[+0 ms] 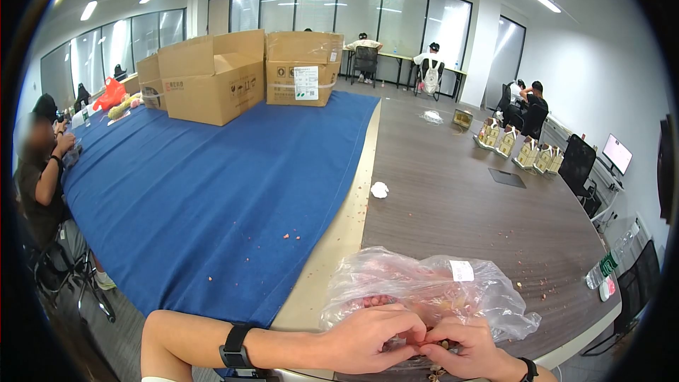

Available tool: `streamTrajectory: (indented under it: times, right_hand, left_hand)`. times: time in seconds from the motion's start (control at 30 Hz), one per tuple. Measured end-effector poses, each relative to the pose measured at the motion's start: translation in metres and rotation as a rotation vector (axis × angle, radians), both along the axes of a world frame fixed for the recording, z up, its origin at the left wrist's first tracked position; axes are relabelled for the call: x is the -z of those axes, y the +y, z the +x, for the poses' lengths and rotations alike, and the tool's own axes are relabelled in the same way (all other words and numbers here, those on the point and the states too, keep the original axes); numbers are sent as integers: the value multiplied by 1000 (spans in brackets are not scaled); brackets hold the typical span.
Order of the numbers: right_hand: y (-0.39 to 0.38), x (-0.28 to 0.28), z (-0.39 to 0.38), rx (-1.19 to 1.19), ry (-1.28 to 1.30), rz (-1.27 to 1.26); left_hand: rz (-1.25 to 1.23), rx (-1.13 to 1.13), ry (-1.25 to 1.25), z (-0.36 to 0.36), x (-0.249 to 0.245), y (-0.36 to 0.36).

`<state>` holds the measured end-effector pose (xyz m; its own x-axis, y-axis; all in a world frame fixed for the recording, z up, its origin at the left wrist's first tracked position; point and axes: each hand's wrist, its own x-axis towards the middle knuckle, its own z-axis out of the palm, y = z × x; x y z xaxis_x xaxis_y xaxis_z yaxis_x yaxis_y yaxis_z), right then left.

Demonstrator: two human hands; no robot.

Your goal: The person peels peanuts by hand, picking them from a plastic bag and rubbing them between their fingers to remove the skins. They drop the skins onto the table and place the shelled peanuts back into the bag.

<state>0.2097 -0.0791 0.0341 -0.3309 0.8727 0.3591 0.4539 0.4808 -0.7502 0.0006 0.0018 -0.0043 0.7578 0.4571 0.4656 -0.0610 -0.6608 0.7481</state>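
Observation:
My left hand (373,338) and my right hand (468,349) meet at the table's near edge, fingertips pinched close together. Between them shows a trace of something small and reddish, mostly covered by the fingers. Just beyond both hands lies a crumpled clear plastic bag (424,272) with a white label (462,271). Small reddish pieces (378,301) show through its left side. Under my right hand, small brownish bits are partly visible at the bottom edge.
A blue cloth (233,191) covers the left table, with cardboard boxes (212,85) at its far end. Crumbs dot the wooden table (438,205). Small model houses (527,152) and a plastic bottle (612,258) stand rightward. A person (46,177) sits at left.

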Motion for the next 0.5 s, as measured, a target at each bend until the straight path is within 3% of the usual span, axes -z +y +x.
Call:
streamTrajectory:
  times: [0.5]
  right_hand:
    - [0,0,0,-5,-3,25]
  left_hand:
    - [7,3,5,0,0,0]
